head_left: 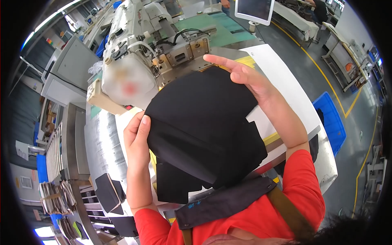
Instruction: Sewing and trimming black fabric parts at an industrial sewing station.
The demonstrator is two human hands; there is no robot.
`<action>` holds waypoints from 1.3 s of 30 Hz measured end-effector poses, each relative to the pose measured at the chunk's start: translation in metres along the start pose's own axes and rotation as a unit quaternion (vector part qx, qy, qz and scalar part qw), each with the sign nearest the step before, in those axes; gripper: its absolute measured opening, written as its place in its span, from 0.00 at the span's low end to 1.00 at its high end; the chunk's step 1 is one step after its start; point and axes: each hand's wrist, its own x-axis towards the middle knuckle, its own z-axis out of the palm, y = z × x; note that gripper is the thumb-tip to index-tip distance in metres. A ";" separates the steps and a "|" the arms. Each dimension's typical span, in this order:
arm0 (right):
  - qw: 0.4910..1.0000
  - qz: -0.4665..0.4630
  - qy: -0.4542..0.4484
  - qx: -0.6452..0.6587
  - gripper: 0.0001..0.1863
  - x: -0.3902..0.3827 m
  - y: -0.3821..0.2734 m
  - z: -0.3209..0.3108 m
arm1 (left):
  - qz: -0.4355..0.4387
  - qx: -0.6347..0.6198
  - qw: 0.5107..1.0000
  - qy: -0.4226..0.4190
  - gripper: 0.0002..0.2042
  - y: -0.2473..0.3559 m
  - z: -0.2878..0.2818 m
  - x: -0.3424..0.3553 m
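Note:
A black fabric panel, rounded at its far side and notched along its near side, is spread between my two hands. A soft fold runs across its lower middle. My left hand grips the left edge, thumb on top and fingers curled underneath. At the far right edge, my right hand holds the cloth with the thumb near its rim; the index finger stretches out to the left past the edge, and the other fingers are mostly hidden. Just beyond the panel stands an industrial sewing machine, its metal clamp parts close to the cloth.
A white board lies under my right forearm, with yellow strips near it. A screen stands far right, a blue bin on the floor. Black folded pieces lie left of my left arm. A dark strap bag crosses my chest.

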 end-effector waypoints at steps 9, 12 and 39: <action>0.997 -0.021 0.046 -0.051 0.27 -0.004 0.002 0.009 | 0.008 -0.005 0.999 0.033 0.12 -0.002 0.001 0.000; 0.998 -0.014 0.034 -0.049 0.25 -0.004 0.003 0.007 | 0.008 0.009 1.000 0.027 0.13 -0.004 0.000 0.001; 0.805 -0.088 0.377 -0.450 0.13 0.037 0.076 -0.145 | -0.170 0.164 0.971 -0.039 0.14 -0.118 0.015 0.038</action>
